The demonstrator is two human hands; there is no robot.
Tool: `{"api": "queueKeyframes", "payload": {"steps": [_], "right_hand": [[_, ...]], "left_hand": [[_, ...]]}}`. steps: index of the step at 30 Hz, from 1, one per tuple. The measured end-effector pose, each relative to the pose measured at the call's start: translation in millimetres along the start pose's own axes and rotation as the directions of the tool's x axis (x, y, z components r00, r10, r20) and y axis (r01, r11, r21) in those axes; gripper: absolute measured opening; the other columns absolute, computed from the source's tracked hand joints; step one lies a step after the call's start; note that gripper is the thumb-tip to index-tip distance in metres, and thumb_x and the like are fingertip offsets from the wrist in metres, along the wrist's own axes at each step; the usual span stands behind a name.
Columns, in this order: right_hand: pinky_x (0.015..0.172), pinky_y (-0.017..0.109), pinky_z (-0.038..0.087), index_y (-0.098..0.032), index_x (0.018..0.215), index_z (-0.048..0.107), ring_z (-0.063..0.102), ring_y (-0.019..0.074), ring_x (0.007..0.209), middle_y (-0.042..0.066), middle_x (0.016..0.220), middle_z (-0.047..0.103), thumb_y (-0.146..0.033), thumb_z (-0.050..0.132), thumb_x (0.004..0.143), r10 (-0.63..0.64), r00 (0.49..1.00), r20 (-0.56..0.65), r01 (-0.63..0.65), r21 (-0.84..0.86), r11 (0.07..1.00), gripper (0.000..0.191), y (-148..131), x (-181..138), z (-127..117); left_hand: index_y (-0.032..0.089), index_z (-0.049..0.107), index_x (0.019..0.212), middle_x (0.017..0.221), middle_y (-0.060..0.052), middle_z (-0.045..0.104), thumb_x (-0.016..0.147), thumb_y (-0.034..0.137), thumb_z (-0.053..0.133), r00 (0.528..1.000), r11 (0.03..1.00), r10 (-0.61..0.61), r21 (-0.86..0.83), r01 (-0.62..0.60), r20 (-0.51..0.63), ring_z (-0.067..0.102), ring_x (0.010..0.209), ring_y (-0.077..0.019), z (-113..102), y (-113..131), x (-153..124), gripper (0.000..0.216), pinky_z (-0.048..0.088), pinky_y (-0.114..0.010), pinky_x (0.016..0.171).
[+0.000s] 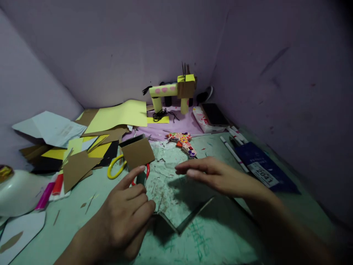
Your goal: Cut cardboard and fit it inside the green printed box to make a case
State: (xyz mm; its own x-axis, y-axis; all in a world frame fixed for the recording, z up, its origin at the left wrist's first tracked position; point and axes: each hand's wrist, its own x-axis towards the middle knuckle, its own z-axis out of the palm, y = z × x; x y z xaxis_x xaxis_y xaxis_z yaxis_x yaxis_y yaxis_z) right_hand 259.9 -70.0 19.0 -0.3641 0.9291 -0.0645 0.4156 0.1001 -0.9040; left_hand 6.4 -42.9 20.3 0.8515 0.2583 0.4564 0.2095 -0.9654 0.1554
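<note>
In the lower middle, my left hand (124,215) has its index finger stretched forward and its other fingers curled. A thin folded card strip (179,231), bent in a V, runs out from those curled fingers; the thumb's grip is hidden. My right hand (212,175) hovers palm down over the strip's far side, fingers straight and holding nothing. Just beyond my left fingertip lies a brown cardboard piece (138,152), covering part of a pair of scissors (116,167) with yellow and red handles. A flower-patterned glue gun (182,141) rests beyond my right hand.
At the back stands a yellow paper-and-cardboard giraffe figure (164,90), with black string (162,115) below. Yellow sheets (121,114) and card scraps pile up left. On the right are a phone (214,114), marker pens (234,154) and a blue packet (264,167).
</note>
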Motion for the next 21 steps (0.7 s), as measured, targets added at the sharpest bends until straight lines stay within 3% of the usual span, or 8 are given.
{"api": "queueKeyframes", "payload": {"steps": [3, 7, 11, 15, 16, 18, 19, 21], "right_hand": [[0.085, 0.036, 0.050, -0.017, 0.110, 0.063, 0.066, 0.0198, 0.095, 0.008, 0.101, 0.072, -0.048, 0.056, 0.083, -0.088, 0.996, -0.003, 0.088, 0.083, 0.993, 0.042, -5.5, -3.5, -1.4], [0.093, 0.043, 0.043, -0.018, 0.101, 0.067, 0.063, 0.0221, 0.090, 0.006, 0.091, 0.071, -0.048, 0.080, 0.059, -0.300, 0.954, -0.027, 0.270, -0.357, 0.894, 0.053, -22.2, -8.7, 10.8], [0.099, 0.048, 0.035, -0.019, 0.081, 0.069, 0.060, 0.0160, 0.066, -0.001, 0.065, 0.066, -0.021, 0.066, 0.078, -0.474, 0.880, 0.030, 0.337, -0.744, 0.577, 0.004, -36.5, -7.9, 23.0], [0.064, 0.031, 0.047, -0.017, 0.080, 0.069, 0.055, 0.0165, 0.059, 0.003, 0.068, 0.068, -0.010, 0.041, 0.090, -0.660, 0.751, -0.005, 0.271, -0.909, 0.316, 0.030, -30.9, -13.7, 39.7], [0.062, 0.031, 0.047, -0.015, 0.083, 0.069, 0.056, 0.0171, 0.061, 0.005, 0.074, 0.070, -0.011, 0.038, 0.092, -0.672, 0.740, -0.033, 0.228, -0.927, 0.297, 0.032, -24.3, -16.7, 46.3], [0.077, 0.032, 0.047, -0.017, 0.089, 0.069, 0.059, 0.0164, 0.069, 0.003, 0.083, 0.072, -0.010, 0.036, 0.093, -0.692, 0.721, -0.040, 0.233, -0.926, 0.296, 0.034, -5.3, -23.9, 61.8], [0.084, 0.035, 0.045, -0.019, 0.093, 0.069, 0.060, 0.0166, 0.074, 0.002, 0.088, 0.072, -0.013, 0.037, 0.093, -0.615, 0.788, -0.039, 0.211, -0.920, 0.329, 0.033, 5.6, -27.9, 69.7], [0.087, 0.039, 0.044, -0.020, 0.100, 0.066, 0.061, 0.0189, 0.084, 0.003, 0.095, 0.072, -0.020, 0.043, 0.092, -0.539, 0.840, -0.058, 0.168, -0.918, 0.361, 0.025, 25.7, -36.0, 83.4]], "left_hand": [[0.016, 0.060, 0.071, 0.051, 0.002, 0.050, 0.078, 0.009, 0.050, 0.999, 1.000, -0.029, -0.001, 0.029, -0.040, 0.044, 0.052, -0.0139, 1.5, -0.6, 2.6, 0.014, 0.041, -0.051, 0.091], [0.016, 0.060, 0.072, 0.053, 0.001, 0.054, 0.078, 0.010, 0.051, 0.992, 0.996, -0.072, 0.044, 0.077, -0.102, 0.047, 0.052, -0.0145, 4.4, -7.1, 3.3, 0.011, 0.043, -0.045, 0.078], [0.016, 0.059, 0.072, 0.053, 0.001, 0.058, 0.077, 0.009, 0.052, 0.985, 0.977, 0.004, 0.209, 0.033, -0.175, 0.052, 0.055, -0.0150, 0.2, -10.7, 3.7, 0.011, 0.042, -0.047, 0.084], [0.010, 0.064, 0.089, 0.071, -0.008, 0.069, 0.077, 0.007, 0.052, 0.972, 0.899, 0.035, 0.432, 0.071, -0.233, 0.061, 0.073, -0.0231, 7.8, 0.1, -6.6, 0.018, 0.042, -0.046, 0.080], [0.009, 0.065, 0.094, 0.078, -0.010, 0.070, 0.079, 0.009, 0.051, 0.977, 0.891, -0.006, 0.442, 0.103, -0.215, 0.061, 0.078, -0.0256, 14.4, 4.9, -11.7, 0.020, 0.042, -0.045, 0.078], [0.008, 0.065, 0.100, 0.087, -0.014, 0.070, 0.082, 0.014, 0.049, 0.983, 0.898, -0.126, 0.406, 0.169, -0.131, 0.060, 0.084, -0.0287, 31.2, 14.8, -23.4, 0.024, 0.042, -0.046, 0.078], [0.008, 0.065, 0.100, 0.089, -0.014, 0.069, 0.084, 0.016, 0.047, 0.979, 0.907, -0.182, 0.370, 0.203, -0.091, 0.059, 0.085, -0.0287, 39.9, 19.1, -29.3, 0.026, 0.041, -0.047, 0.081], [0.009, 0.065, 0.104, 0.094, -0.015, 0.068, 0.084, 0.017, 0.045, 0.969, 0.909, -0.247, 0.340, 0.241, -0.026, 0.058, 0.090, -0.0296, 53.6, 24.7, -39.6, 0.029, 0.037, -0.051, 0.088]]}}
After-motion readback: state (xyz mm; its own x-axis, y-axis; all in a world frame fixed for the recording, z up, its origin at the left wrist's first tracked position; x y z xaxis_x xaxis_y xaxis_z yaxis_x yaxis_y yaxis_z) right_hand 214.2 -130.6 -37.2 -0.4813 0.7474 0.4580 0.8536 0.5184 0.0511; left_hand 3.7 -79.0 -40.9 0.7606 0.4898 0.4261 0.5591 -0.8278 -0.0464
